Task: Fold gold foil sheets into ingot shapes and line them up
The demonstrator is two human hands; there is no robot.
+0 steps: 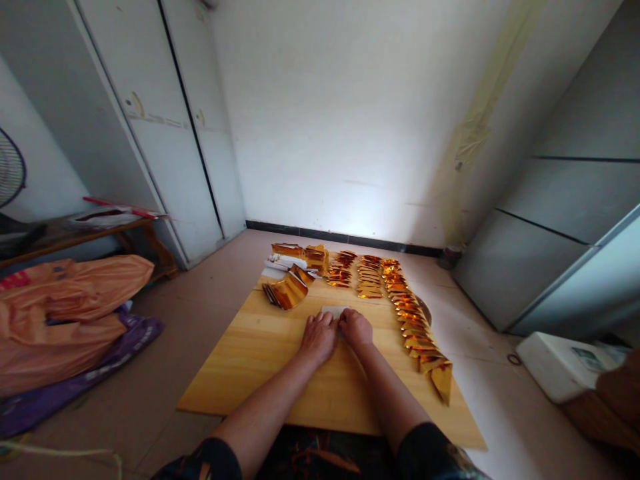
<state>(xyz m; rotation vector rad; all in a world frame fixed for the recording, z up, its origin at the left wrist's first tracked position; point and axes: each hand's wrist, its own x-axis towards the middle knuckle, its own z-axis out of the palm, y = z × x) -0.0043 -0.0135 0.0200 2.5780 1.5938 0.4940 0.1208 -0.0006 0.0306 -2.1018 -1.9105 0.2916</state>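
My left hand (320,335) and my right hand (356,327) meet over the middle of the wooden board (270,373). Between them lies a small whitish sheet of paper (334,310), its far edge showing past my fingers. Both hands have curled fingers pressed on the sheet; the rest of it is hidden under them. Beyond my left hand sits a curved stack of gold foil sheets (289,291). A long row of overlapping folded gold foil pieces (407,313) runs down the board's right side.
Two shorter rows of folded foil, a left row (341,269) and a right row (370,276), lie at the back beside a white bundle (286,261). An orange bag (75,320) is on the left; a white box (560,367) stands on the right floor.
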